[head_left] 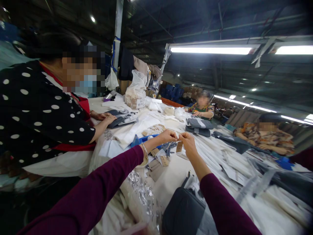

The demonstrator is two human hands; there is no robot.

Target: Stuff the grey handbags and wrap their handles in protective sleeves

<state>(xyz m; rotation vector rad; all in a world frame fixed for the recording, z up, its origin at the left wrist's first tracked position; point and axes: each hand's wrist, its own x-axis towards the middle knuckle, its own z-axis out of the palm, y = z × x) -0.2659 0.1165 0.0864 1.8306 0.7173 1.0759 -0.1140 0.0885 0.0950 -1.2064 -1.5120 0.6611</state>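
Nearest, at six o'clock from the hands, lies a dark grey pouch (184,209). The left hand (168,135) and right hand (187,144) meet, fingertips pinching a small white piece (177,134), too small to identify; a brown tag (179,148) hangs just below it. Loose tags (164,160) lie at eight o'clock. Folded grey goods (199,124) are stacked at two. Near ten, a polka-dot sleeve (56,107) leads to a co-worker's hand. Farther off, a patterned-shirt co-worker (204,107) sits toward one o'clock.
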